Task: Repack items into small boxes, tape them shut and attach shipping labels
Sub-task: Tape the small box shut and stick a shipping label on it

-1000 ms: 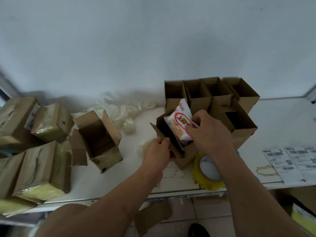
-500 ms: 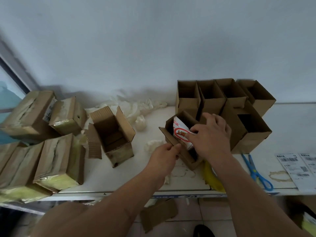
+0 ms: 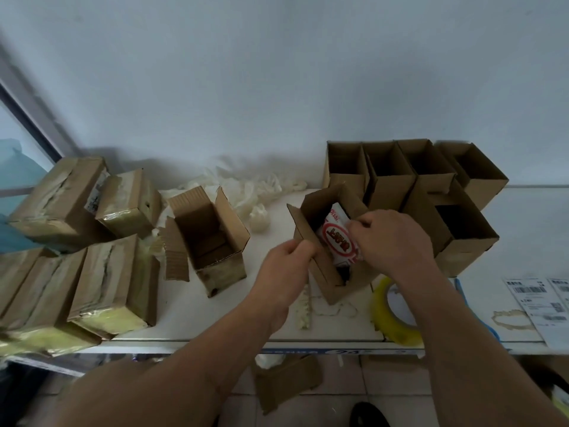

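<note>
From the head camera, a small brown cardboard box (image 3: 326, 257) stands tilted on the white tabletop (image 3: 215, 309), its top flaps open. Inside it sits a white snack packet (image 3: 337, 241) printed with a red oval ring and red lettering; the letters appear upside down and cannot be read with certainty. The left hand (image 3: 286, 266) pinches the box's near-left flap edge, fingers curled over the cardboard. The right hand (image 3: 388, 238) is at the box's right side, fingers curled on the packet's edge, touching it as it lies within the opening. Just beside the box, near the front edge, lies a yellow tape roll (image 3: 391, 318). At far right are white shipping labels (image 3: 542, 303) with barcodes, their text too small to read. Behind the box stand empty open boxes (image 3: 400, 171); at left lie taped boxes (image 3: 104, 288).
</note>
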Demonstrator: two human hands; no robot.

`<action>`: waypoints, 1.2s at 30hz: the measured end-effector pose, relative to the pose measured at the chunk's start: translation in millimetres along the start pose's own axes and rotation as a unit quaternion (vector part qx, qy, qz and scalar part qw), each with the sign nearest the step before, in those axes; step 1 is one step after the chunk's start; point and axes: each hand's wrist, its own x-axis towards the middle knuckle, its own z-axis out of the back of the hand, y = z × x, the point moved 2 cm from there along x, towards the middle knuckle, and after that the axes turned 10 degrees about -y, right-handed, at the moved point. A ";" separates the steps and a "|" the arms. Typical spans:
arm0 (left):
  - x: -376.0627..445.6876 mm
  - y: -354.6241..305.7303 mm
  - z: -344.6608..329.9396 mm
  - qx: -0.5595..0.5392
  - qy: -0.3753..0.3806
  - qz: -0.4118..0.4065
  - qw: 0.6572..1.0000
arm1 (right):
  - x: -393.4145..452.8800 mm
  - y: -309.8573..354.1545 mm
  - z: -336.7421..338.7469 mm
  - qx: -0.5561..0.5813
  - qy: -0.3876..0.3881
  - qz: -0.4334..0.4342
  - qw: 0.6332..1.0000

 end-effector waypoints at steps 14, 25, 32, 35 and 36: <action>-17.0 6.2 73.8 -0.012 -0.069 0.019 0.997 | -24.5 58.6 -24.7 0.134 0.113 0.044 0.984; -16.6 7.6 96.5 0.063 -0.023 0.000 0.998 | -33.7 61.7 -25.3 0.105 0.085 0.046 0.990; -15.1 13.8 93.5 0.080 0.012 0.012 0.997 | -40.5 57.3 -33.0 0.076 0.119 0.043 0.989; -12.8 20.5 95.5 0.044 0.019 0.046 0.998 | -40.5 60.6 -42.0 0.066 0.116 0.054 0.990; -11.6 22.4 95.3 0.038 0.019 0.045 0.998 | -39.8 61.5 -43.3 0.056 0.108 0.062 0.991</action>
